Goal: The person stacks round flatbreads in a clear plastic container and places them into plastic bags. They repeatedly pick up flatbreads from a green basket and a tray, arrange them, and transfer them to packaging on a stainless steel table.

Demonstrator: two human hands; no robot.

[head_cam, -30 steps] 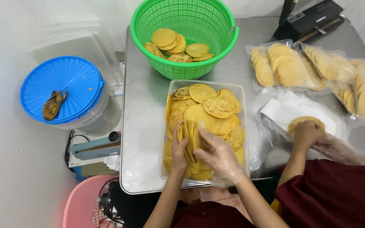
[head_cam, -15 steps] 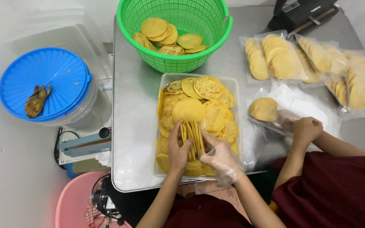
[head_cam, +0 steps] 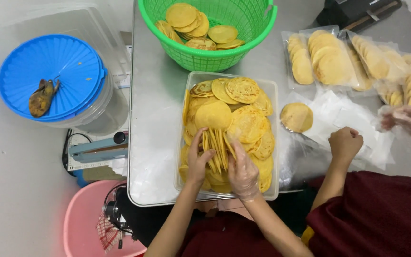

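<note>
At centre frame, the bare left hand (head_cam: 197, 164) and the right hand (head_cam: 242, 172), in a thin clear glove, press from both sides on an upright stack of thin golden round crackers (head_cam: 216, 150), standing on edge in the clear rectangular plastic tray (head_cam: 273, 143). The brittle discs could well snap or fan out sideways if the squeeze turns uneven. At right, a co-worker's hand (head_cam: 344, 145) rests clenched on clear plastic bags (head_cam: 353, 116).

Left hand (head_cam: 197, 162) bare, fingers curled inward; right hand (head_cam: 243, 173) gloved, fingers bent; hands close together.
</note>
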